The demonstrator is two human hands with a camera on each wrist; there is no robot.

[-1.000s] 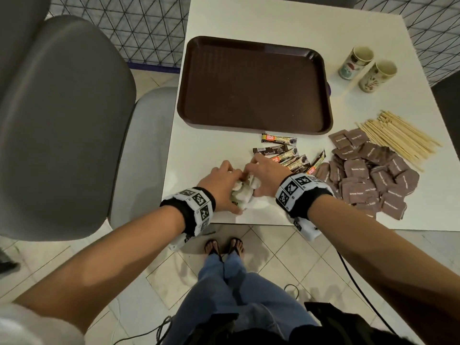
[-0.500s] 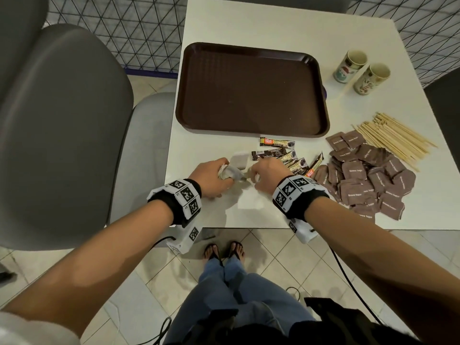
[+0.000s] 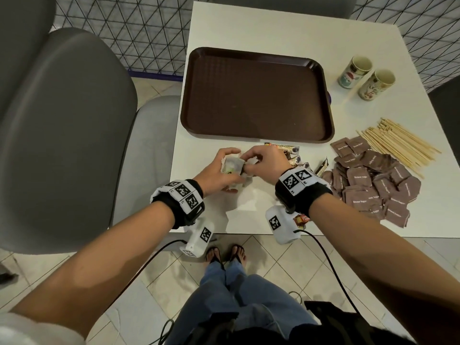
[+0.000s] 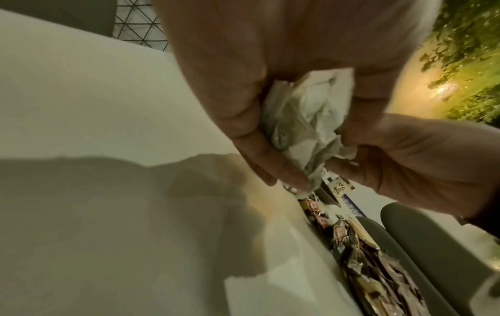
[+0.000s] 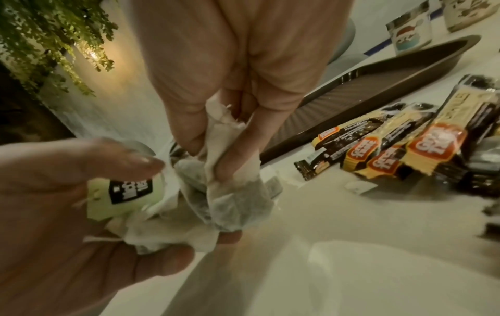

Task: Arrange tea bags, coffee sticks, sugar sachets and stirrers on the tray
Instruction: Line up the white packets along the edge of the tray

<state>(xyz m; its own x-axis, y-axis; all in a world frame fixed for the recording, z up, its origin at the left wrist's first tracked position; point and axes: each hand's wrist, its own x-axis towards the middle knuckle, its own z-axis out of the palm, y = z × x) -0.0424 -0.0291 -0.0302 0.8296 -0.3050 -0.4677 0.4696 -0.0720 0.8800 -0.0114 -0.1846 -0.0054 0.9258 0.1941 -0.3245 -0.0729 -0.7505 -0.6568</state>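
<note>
Both hands hold a bunch of white tea bags (image 3: 233, 166) just above the table, in front of the brown tray (image 3: 256, 135), which has nothing on it. My left hand (image 3: 224, 168) grips the bunch (image 4: 303, 119) with its green tag (image 5: 127, 190). My right hand (image 3: 258, 161) pinches tea bags (image 5: 238, 192) between thumb and fingers. Coffee sticks (image 3: 291, 155) lie right of my hands (image 5: 392, 149). Brown sugar sachets (image 3: 373, 180) form a pile further right. Wooden stirrers (image 3: 398, 143) lie beyond them.
Two patterned cups (image 3: 366, 75) stand at the tray's right. A grey chair (image 3: 62, 135) is close on the left of the white table (image 3: 273, 23). One coffee stick (image 3: 301, 217) lies near the table's front edge under my right wrist.
Both hands lifted the tea bags off the table's front edge and carried them toward the tray.
</note>
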